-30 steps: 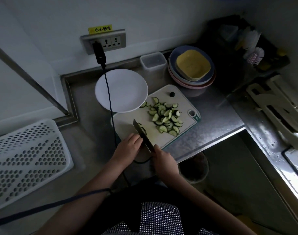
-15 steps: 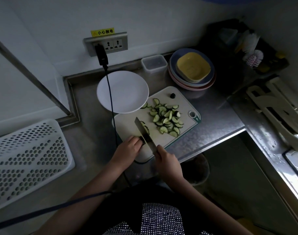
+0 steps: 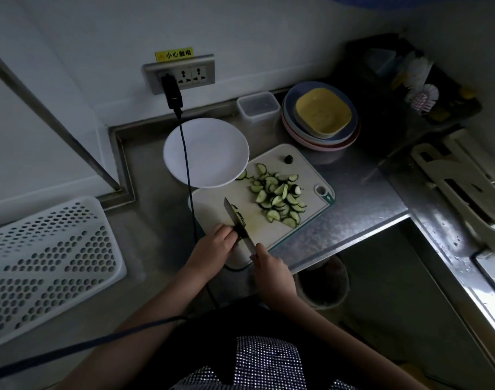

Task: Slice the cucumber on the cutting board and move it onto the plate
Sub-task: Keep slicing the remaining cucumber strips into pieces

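Observation:
A pale cutting board (image 3: 305,164) lies on the steel counter. A pile of half-moon cucumber slices (image 3: 277,197) covers its right half, and a dark cucumber end (image 3: 289,159) sits near its far edge. My left hand (image 3: 214,246) holds the short remaining cucumber piece (image 3: 238,215) at the board's near left. My right hand (image 3: 270,270) grips the handle of a knife (image 3: 232,215), whose blade stands against that piece. The white plate (image 3: 205,152) rests empty just beyond the board's left corner.
A black cable (image 3: 187,170) runs from the wall socket (image 3: 181,73) across the plate and down past my left arm. A stack of coloured plates (image 3: 321,116) and a clear box (image 3: 257,104) stand at the back. A white perforated tray (image 3: 43,263) lies left.
The knife blade has shifted slightly along the cucumber piece between cuts, with my left hand's fingers staying just behind it. The slice pile and plate look unchanged.

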The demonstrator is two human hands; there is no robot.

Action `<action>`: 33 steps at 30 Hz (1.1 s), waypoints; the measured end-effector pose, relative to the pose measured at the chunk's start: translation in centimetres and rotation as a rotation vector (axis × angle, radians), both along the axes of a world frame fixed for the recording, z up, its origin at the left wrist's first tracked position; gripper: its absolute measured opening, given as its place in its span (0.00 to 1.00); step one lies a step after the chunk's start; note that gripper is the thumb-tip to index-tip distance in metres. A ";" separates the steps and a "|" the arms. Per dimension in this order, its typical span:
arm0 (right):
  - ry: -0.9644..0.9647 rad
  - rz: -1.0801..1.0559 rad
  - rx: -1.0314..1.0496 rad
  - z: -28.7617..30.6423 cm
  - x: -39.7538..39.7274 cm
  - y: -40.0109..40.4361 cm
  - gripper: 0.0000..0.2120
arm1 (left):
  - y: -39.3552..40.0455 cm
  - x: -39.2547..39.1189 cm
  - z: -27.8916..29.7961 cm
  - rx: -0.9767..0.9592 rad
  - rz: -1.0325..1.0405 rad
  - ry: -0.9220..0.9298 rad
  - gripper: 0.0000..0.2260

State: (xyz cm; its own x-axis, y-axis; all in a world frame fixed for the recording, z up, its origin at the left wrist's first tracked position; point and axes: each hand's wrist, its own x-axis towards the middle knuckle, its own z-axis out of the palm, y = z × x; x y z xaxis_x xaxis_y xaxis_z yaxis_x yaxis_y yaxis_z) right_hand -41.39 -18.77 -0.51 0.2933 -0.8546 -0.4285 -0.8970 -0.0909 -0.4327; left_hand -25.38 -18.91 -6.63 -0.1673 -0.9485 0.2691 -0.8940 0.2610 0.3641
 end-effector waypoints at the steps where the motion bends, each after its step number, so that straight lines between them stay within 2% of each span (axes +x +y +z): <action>1: 0.007 0.002 0.014 -0.1 0.0 0.0 0.06 | 0.0 0.0 0.1 0.014 0.002 0.004 0.07; 3: 0.023 0.004 0.047 -0.3 0.0 -0.2 0.05 | 0.0 -0.1 -0.1 0.035 0.002 0.012 0.14; 8: 0.034 -0.012 0.053 -0.5 -0.1 -0.2 0.05 | -0.1 -0.1 -0.2 -0.012 -0.001 0.013 0.07; 11: 0.060 -0.016 0.018 -0.7 -0.5 -0.2 0.04 | -0.1 -0.1 -0.3 -0.015 0.005 -0.018 0.12; 16: -0.003 -0.150 -0.040 -0.4 -1.6 -1.3 0.07 | 0.1 0.1 -0.4 -0.038 -0.018 -0.049 0.10; 20: -0.040 -0.113 -0.031 -0.1 -1.7 -0.9 0.09 | 0.1 0.2 -0.1 -0.036 -0.019 -0.033 0.02; 22: -0.045 -0.066 -0.011 0.1 -1.3 -0.4 0.09 | 0.2 0.1 -0.1 -0.026 -0.011 -0.034 0.09; 25: -0.041 -0.032 0.000 0.2 -0.8 -0.3 0.09 | 0.2 0.3 -0.1 -0.054 -0.019 -0.058 0.03; 27: -0.042 -0.028 -0.002 0.1 -0.7 -0.3 0.09 | 0.2 0.4 -0.3 -0.040 -0.024 -0.058 0.06; 33: -0.057 -0.043 0.009 -0.2 -0.8 -0.4 0.09 | 0.2 0.2 -0.1 -0.021 -0.019 -0.024 0.06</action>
